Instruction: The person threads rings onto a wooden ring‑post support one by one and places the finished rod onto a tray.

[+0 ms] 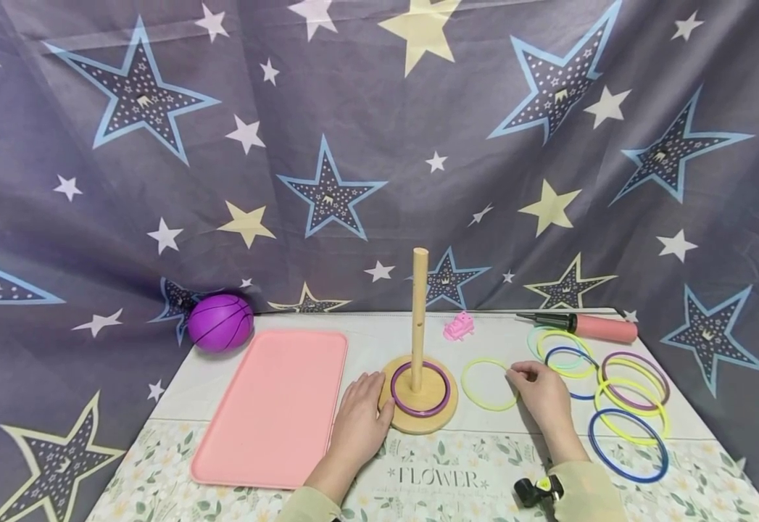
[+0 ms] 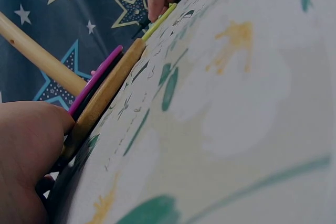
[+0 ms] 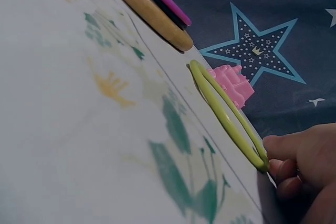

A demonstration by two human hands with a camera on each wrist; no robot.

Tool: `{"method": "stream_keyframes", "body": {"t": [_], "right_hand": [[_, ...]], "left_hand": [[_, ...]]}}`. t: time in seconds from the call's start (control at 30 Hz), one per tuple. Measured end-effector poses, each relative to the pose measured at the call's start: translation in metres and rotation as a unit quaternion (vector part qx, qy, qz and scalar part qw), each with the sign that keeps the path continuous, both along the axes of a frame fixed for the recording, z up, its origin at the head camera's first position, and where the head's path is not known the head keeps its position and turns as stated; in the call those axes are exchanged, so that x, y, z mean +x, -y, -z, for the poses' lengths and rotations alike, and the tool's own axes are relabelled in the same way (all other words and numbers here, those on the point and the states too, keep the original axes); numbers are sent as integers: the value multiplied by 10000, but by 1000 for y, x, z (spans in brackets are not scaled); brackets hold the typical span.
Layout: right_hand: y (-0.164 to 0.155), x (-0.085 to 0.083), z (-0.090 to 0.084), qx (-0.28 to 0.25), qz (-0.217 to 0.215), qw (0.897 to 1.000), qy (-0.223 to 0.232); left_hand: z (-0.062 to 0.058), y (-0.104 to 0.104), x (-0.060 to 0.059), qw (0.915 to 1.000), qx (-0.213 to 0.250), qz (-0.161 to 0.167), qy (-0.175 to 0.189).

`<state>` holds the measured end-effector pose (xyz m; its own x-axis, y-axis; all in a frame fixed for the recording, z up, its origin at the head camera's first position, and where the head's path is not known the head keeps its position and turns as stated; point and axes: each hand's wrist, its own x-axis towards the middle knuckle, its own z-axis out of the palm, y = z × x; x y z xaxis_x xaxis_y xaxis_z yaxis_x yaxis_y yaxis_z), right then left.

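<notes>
A round wooden base carries an upright wooden post, and a purple ring lies on the base around the post. Against the base's left edge rests my left hand, fingers stretched forward and thumb at the rim. To the right of the base, my right hand pinches the near right side of a yellow-green ring between thumb and fingers. The right wrist view shows that ring low over the table, with a pink toy behind it.
Several blue, yellow, purple and mint rings lie overlapping at the right. Behind them is a red hand pump. A pink tray occupies the left, with a purple ball at its back corner. A starry curtain hangs behind.
</notes>
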<state>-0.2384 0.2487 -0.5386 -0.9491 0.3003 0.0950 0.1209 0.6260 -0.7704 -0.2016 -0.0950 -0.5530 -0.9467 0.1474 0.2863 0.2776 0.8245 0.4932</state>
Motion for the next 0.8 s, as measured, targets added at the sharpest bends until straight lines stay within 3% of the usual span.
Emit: {"method": "stream_keyframes", "body": {"t": [0.8], "right_hand": [[3,2,-1,658,-112,9978,15]], "left_hand": [[-2,-1,2,10000,69,4,62]]}}
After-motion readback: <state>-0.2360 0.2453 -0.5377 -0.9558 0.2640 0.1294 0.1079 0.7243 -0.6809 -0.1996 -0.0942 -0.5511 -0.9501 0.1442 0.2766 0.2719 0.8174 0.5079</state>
